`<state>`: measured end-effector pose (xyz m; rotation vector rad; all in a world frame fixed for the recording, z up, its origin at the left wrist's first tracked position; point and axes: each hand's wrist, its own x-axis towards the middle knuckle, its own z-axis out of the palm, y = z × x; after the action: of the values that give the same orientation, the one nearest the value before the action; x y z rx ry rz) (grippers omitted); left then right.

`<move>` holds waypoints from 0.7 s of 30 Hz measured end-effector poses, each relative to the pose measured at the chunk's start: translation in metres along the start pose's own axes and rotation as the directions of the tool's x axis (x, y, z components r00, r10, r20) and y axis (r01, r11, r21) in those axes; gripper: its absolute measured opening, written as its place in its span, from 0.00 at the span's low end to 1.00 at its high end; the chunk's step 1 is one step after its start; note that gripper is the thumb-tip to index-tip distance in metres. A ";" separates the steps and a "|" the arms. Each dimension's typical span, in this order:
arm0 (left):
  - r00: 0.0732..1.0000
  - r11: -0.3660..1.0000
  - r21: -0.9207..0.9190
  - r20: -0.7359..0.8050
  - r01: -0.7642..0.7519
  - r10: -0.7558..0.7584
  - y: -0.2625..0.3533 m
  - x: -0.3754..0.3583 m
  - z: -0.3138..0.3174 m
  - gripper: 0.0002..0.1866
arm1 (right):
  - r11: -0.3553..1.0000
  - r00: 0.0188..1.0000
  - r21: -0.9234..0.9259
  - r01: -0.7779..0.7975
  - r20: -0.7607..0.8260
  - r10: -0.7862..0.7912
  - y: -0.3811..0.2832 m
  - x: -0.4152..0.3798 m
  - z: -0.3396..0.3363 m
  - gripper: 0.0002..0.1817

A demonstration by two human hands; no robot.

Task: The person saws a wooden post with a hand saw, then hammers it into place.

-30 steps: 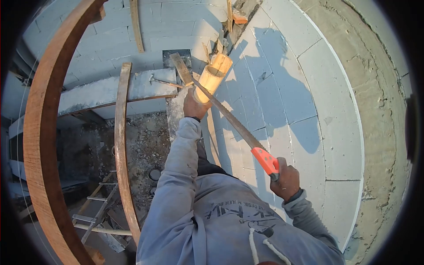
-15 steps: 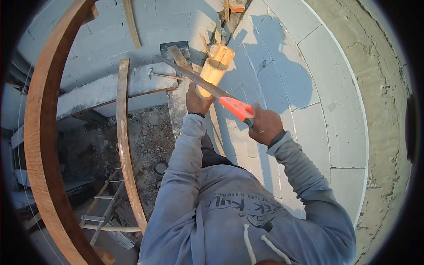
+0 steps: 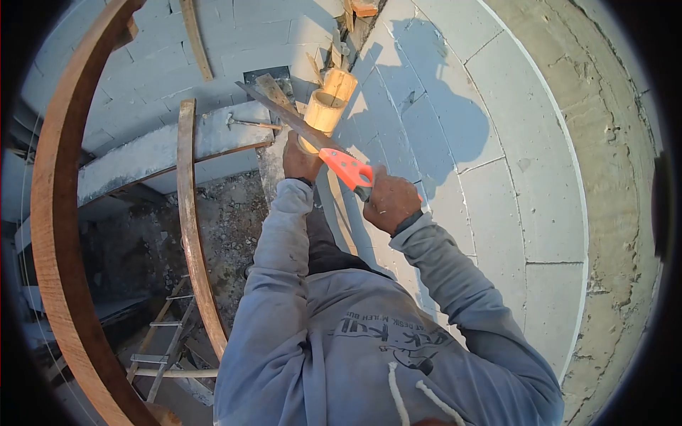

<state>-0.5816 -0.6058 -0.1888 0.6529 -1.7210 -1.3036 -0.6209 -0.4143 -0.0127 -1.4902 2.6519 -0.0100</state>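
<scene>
The bamboo piece (image 3: 325,113) is leaning at a slant in the middle of the view, and its upper part is showing a scooped-out opening. Its lower end is lying inside the grasp of the left hand (image 3: 301,160), whose fingers are curling around it; some of them are hiding behind, so I cannot tell how tightly they are pressing. The saw (image 3: 302,130) is crossing the bamboo piece near this lower end, just above the left hand.

The right hand (image 3: 392,202) is closing firmly on the orange handle (image 3: 342,167). One second ago this handle was standing well apart from the bamboo piece, with only the front of the blade near it; now the handle is lying just beside it, and most of the blade is reaching past it to the upper left. In my judgement, the saw is therefore nearing the far end of a forward stroke, while the left hand is steadying the bamboo piece. Whether the teeth are biting into it, I cannot tell.

Left of the bamboo piece, a hammer (image 3: 250,123) is resting on a pale ledge (image 3: 135,162), and farther left an upright timber (image 3: 189,192) is standing. Below and left of it, a ladder (image 3: 165,324) is leaning. Right of it, a block wall (image 3: 547,213) is catching the person's shadow (image 3: 444,113).
</scene>
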 end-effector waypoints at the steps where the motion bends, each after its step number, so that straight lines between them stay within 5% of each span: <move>1: 1.000 1.000 0.005 0.010 -0.003 0.003 0.000 0.001 -0.001 0.35 | 1.000 1.000 0.004 0.016 -0.019 -0.016 0.002 -0.020 -0.001 0.21; 6: 0.985 0.988 -0.034 -0.070 0.153 -0.155 0.017 0.010 -0.015 0.33 | 0.988 0.990 0.149 -0.035 -0.129 0.055 0.050 -0.139 -0.018 0.20; 7: 0.987 0.989 0.070 -0.105 0.129 -0.121 0.015 0.002 -0.013 0.33 | 0.993 0.994 0.067 -0.093 -0.055 0.097 0.051 -0.127 -0.013 0.21; 9: 0.986 0.946 0.298 -0.147 0.124 -0.083 0.018 -0.010 -0.009 0.34 | 0.999 0.997 -0.031 0.034 -0.061 -0.035 0.028 -0.040 -0.017 0.19; 10: 0.987 0.950 0.293 -0.144 0.111 -0.071 0.020 -0.008 -0.008 0.34 | 0.997 0.994 -0.008 0.082 -0.074 -0.083 0.009 -0.008 -0.014 0.18; 12: 0.990 0.995 -0.060 -0.109 0.078 -0.084 0.016 0.001 -0.010 0.35 | 0.994 0.991 0.028 0.104 -0.090 -0.101 -0.007 0.011 -0.003 0.20; 17: 0.990 0.985 0.145 -0.119 0.096 -0.079 0.010 -0.007 -0.001 0.36 | 1.000 0.999 0.014 -0.026 -0.036 0.026 0.020 -0.070 -0.012 0.21; 21: 0.985 0.985 0.110 -0.130 0.131 -0.116 0.011 -0.008 -0.008 0.36 | 0.997 0.998 0.061 -0.057 -0.037 0.059 0.044 -0.127 -0.018 0.20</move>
<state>-0.5692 -0.5997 -0.1802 0.9035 -1.6878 -1.2244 -0.5947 -0.2839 0.0132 -1.4090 2.6981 -0.1146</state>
